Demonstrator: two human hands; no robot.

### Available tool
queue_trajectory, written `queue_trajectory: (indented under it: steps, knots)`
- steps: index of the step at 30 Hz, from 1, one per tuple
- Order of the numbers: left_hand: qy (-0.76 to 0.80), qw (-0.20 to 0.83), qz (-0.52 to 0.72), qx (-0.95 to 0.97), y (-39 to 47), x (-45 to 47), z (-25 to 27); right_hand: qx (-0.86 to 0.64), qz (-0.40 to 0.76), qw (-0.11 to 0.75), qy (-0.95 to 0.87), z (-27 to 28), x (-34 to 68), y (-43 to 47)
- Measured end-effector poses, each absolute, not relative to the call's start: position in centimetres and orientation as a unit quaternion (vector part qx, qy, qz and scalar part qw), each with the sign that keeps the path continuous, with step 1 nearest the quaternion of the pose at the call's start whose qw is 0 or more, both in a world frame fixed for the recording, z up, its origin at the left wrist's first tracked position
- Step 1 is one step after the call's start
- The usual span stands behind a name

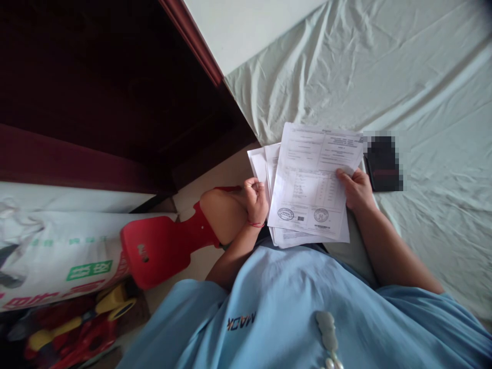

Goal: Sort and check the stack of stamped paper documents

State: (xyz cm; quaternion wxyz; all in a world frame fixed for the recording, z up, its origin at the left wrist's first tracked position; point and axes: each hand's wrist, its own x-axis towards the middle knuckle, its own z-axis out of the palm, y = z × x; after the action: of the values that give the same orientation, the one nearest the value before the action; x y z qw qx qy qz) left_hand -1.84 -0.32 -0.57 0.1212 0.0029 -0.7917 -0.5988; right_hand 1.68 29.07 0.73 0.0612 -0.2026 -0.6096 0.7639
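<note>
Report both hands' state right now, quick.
Left hand: curled closed beside the papers; whether it grips any can't be told.
Right hand: closed, holding the papers by their right edge.

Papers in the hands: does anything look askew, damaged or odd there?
Slightly askew: the top sheet, under the right hand's thumb, isn't squared with the lower sheets, whose edges stick out at its left and bottom. No tear is visible. The black object beside them looks pixelated, probably image masking.
</note>
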Motion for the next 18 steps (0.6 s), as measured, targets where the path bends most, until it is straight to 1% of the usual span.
queue_trajectory:
  steps: [4,12,18]
  knots:
    - [-0.789,0.128,-0.601,0.002,-0.47,-1.77,-0.96,-0.205,0.761,0.065,-0.611,0.7,1.7,29.07]
    - [-0.813,0.133,-0.566,-0.029,-0.73,-1.96,-0.94,-0.184,0.757,0.055,-0.625,0.62,1.95,29.22]
    - [-0.8,0.094,-0.592,-0.006,-0.5,-1.67,-0.33,-0.187,0.766,0.055,-0.613,0.85,1.91,29.18]
